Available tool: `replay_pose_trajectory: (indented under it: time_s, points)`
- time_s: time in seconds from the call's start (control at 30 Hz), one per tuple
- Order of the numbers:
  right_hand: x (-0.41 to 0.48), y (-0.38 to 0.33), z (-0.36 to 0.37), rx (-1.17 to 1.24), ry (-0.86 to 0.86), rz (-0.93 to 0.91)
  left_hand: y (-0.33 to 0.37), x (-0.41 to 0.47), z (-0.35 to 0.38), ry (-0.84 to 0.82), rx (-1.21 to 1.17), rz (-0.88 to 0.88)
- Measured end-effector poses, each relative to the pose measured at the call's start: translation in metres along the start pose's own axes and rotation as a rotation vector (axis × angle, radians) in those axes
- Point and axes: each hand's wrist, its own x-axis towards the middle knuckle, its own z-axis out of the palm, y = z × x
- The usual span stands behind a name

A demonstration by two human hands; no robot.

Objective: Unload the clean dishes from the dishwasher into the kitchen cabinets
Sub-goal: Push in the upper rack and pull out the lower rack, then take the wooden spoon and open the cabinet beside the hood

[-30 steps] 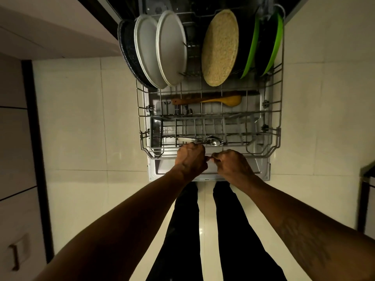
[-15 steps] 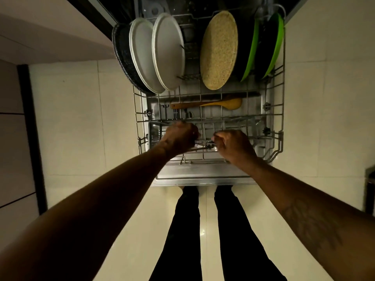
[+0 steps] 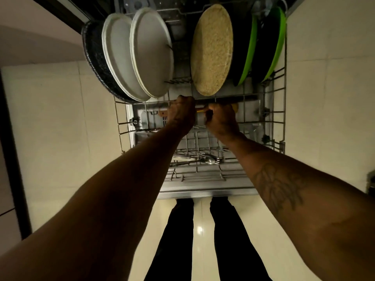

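Note:
The dishwasher's wire rack point(image 3: 281, 120) is pulled out over the open door point(image 3: 203, 193). A wooden spoon point(image 3: 199, 110) lies across its middle. My left hand point(image 3: 182, 113) is closed over the spoon's handle and my right hand point(image 3: 221, 118) is closed over it near the bowl; both hide most of it. Metal cutlery point(image 3: 206, 159) lies loose on the rack nearer to me. At the back a dark speckled plate point(image 3: 92, 57), two white plates point(image 3: 152, 51), a tan speckled plate point(image 3: 212, 49) and two green-rimmed dark plates point(image 3: 248, 49) stand upright.
Pale floor tiles point(image 3: 60, 128) flank the dishwasher on both sides. A dark cabinet edge point(image 3: 12, 138) runs down the left. My legs point(image 3: 178, 240) stand right at the door's front edge. A dark object point(image 3: 371, 183) sits at the right border.
Both hands have moved from the cutlery at the rack's front deeper in and closed over the wooden spoon. The cutlery stays on the rack.

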Motion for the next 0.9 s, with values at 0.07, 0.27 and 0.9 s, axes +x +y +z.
replay_pose_trajectory:
  time_s: [0.07,0.27,0.9]
  points:
    - [0.007,0.009,0.004,0.009,-0.015,0.028,0.005,0.007,0.008,-0.034,0.048,0.014]
    - [0.015,0.033,0.012,0.022,-0.047,0.100,-0.002,0.020,0.021,0.004,0.268,0.154]
    - [-0.036,-0.001,-0.046,0.156,-0.031,0.164,-0.029,-0.044,-0.058,-0.055,0.053,0.229]
